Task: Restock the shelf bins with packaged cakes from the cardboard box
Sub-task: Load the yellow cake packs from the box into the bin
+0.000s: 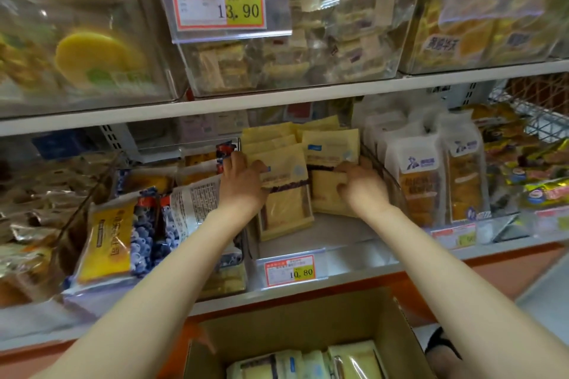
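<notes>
- You are mid-placing: both hands are inside the bin point(323, 244), settling yellow cakes there rather than fetching stock
- Your left hand point(243, 177) grips the left row point(286, 194) in the bin, with the thumb laid across the front face and the fingers curled round its left edge
- Your right hand point(360, 184) pinches the front of the right row point(331, 148), close to the bin's right wall, fingers curled in; the fingertips are partly hidden
- Both rows stand upright toward the bin's back, with bare floor at its front, just behind the tag point(291, 271)
- The box point(308, 314) sits open below the bin, with spare cakes point(354, 360) in it, so the job looks unfinished
- Next, I judge, you square the rows, let go and go down to the box; set new packs upright in front of these so nothing topples forward
</notes>
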### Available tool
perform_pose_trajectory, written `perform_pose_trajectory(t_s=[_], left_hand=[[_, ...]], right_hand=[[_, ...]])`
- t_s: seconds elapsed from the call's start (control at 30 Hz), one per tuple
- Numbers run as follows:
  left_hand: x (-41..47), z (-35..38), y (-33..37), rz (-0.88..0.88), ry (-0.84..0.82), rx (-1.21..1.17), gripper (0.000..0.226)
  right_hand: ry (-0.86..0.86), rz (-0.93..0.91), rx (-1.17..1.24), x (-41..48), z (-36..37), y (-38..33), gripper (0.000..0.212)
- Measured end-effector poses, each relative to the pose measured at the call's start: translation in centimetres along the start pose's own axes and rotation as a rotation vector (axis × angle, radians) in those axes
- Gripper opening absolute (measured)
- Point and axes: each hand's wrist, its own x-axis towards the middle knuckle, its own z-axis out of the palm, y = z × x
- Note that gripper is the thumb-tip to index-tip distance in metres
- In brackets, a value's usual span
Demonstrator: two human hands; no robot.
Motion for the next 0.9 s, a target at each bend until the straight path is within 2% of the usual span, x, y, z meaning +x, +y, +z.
perform_pose_trajectory(t_s=[0.13,0.23,0.33,0.4,0.47,0.6,0.73,0.9], left_hand=[[-1.5,-0.7,-0.2,0.050,0.063,-0.041,0.048],[-3.0,-1.1,0.1,0.127,0.122,-0.090,0.046],[-4.7,-1.2,0.1,0.159,0.121,-0.123,0.045],[-5.9,-0.9,-0.1,0.177,0.120,-0.149,0.040],[-7.1,-0.7,-0.3,0.214,0.127,-0.172,0.035],[-8.7,-0.8,-0.4,0.309,0.145,-0.211,0.030],[-9.6,-1.1,-0.3,0.396,0.117,-0.241,0.024],[-11.6,-1.3,-0.9,0.461,0.098,-0.270,0.019]], right_hand=[[0.107,-0.014,-0.158,-1.0,-1.8,-0.3,0.046],[-0.026,0.060,-0.122,-0.9,-1.4,-0.1,0.055],[-0.210,0.114,0.246,-0.8,-1.2,-0.7,0.077],[-0.202,0.090,0.552,-0.6,-1.5,-1.0,0.072],[-0.226,0.075,0.698,-0.5,-1.9,-1.1,0.068],[-0.276,0.090,0.645,0.0,-1.8,-0.7,0.066],[-0.190,0.091,0.553,-0.7,-2.2,-0.5,0.063],[-0.127,-0.011,0.406,-4.1,-3.9,-0.3,0.052]])
